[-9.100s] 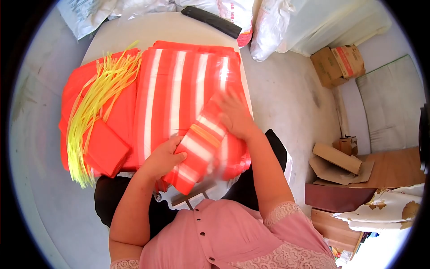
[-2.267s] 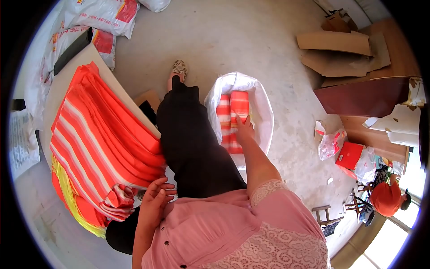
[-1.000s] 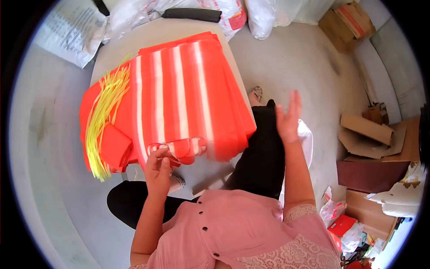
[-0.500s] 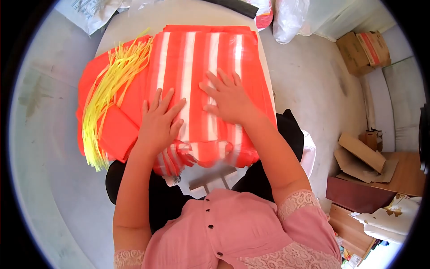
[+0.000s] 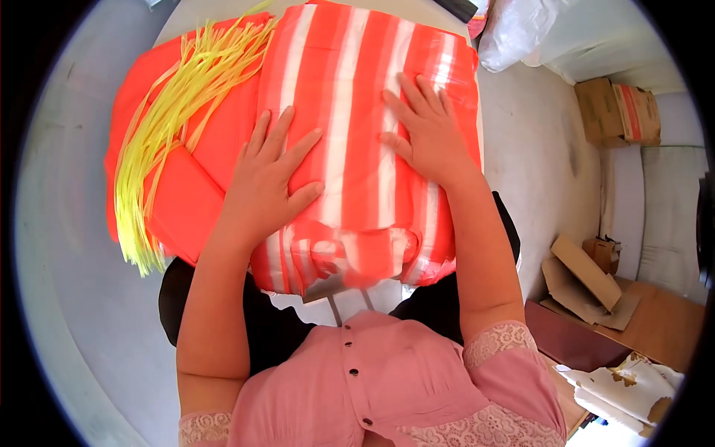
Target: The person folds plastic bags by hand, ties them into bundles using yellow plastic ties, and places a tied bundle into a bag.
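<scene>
A thick stack of red-and-white striped plastic bags or sheets [image 5: 346, 149] lies on the table before me. Its near edge is crumpled and hangs over my lap. My left hand [image 5: 272, 167] rests with spread fingers on the left side of the stack. Farther right and a little higher, my right hand [image 5: 432, 138] lies flat on the stripes, fingers apart. Neither hand grips anything. Beside the stack on the left is a folded plain red pile [image 5: 186, 201], with a bundle of thin yellow strips [image 5: 160, 141] draped across it.
The pale tabletop [image 5: 208, 11] shows behind the piles. A black roll [image 5: 456, 9] and a clear plastic bag [image 5: 518, 33] are at the far right. Cardboard boxes [image 5: 618, 112] stand against the right wall. An opened carton [image 5: 581, 283] lies on a brown wooden surface [image 5: 663, 328].
The stack appears larger and higher in view, and its top looks more rounded. My right hand has shifted right and up in view; both hands still lie on the stack.
</scene>
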Demonstrator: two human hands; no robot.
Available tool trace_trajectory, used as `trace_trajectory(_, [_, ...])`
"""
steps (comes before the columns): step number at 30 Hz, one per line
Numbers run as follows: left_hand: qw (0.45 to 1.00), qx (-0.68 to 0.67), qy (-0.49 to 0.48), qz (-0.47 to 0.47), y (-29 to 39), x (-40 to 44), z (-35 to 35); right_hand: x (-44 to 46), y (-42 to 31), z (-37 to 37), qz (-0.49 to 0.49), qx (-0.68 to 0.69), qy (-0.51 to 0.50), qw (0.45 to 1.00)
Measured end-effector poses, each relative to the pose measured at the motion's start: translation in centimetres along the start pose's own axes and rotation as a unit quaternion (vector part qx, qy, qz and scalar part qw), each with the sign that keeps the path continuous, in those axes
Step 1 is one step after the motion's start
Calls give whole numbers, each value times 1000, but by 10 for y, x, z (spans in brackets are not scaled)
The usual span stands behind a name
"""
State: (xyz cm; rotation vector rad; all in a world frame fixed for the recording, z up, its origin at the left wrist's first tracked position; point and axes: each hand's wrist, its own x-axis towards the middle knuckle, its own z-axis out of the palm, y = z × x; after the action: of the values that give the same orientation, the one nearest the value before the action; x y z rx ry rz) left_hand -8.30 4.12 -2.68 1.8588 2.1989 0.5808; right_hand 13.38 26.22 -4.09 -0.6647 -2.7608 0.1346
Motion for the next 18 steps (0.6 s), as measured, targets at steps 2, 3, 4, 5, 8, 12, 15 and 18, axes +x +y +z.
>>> trace_trajectory(2, [1000, 3, 1, -7, -1, -1, 3, 1, 1, -2, 49, -41, -6, 998])
trace_trajectory(3, [1000, 4, 2, -10, -1, -1, 4, 3, -2, -8, 74, -63, -8, 995])
trace_trajectory(4, [1000, 7, 3, -9, -1, -2, 3, 1, -7, -15, 81, -76, 1, 994])
trace_trajectory(5, [1000, 9, 6, -9, 0, -3, 3, -4, -14, -26, 86, -89, 11, 992])
trace_trajectory(8, [1000, 12, 14, -5, -1, -5, 4, -38, -46, -49, 38, 77, -1, 996])
trace_trajectory(12, [999, 39, 12, -4, -1, -5, 2, -74, -93, -58, -41, 168, -51, 984])
trace_trajectory(15, [998, 65, 19, -9, 3, -6, 0, -85, -98, -44, -14, 156, -51, 986])
trace_trajectory(18, [999, 34, 20, 14, 9, -9, -6, -83, -99, -39, -5, 160, -26, 987])
